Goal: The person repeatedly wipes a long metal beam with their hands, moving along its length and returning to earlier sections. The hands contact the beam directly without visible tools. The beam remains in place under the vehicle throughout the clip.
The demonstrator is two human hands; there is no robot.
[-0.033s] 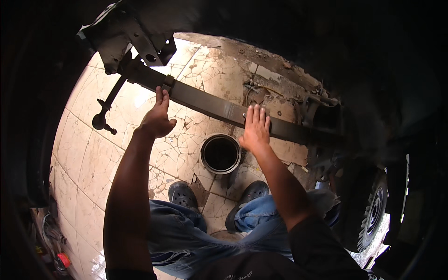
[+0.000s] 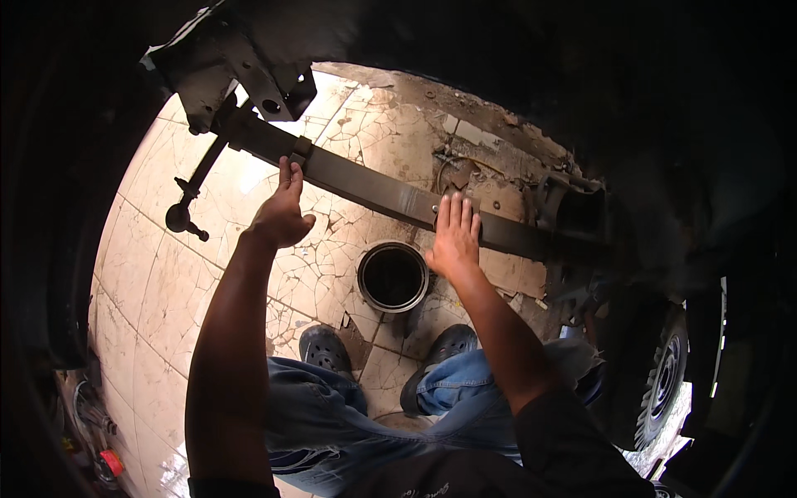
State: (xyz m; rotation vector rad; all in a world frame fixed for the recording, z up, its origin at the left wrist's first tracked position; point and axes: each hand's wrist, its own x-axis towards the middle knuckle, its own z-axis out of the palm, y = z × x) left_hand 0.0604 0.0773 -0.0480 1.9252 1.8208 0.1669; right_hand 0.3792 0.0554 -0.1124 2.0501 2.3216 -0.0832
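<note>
Long, flat, dark-grey metal bar (image 2: 374, 184), and in the head view it is slanted from ten o'clock down to three. A brown-grey metal band clamp (image 2: 302, 149) is already seated on it, and a small silvery bolt head (image 2: 434, 208) is seen mid-bar, so the bar is judged to be mounted; how much is left undone cannot be told. Now the hands! By the left hand (image 2: 282, 217), between nine and ten o'clock, nothing is gripped: two fingers are held straight, tips laid at the bar's near edge beside the clamp, thumb spread. By the right hand (image 2: 456, 242), near three, the bar is touched with flattened, extended fingers, nothing grasped. Toward six, a round, dark-mouthed metal can (image 2: 393, 309) is stood on cracked beige floor tiles (image 2: 158, 282).
</note>
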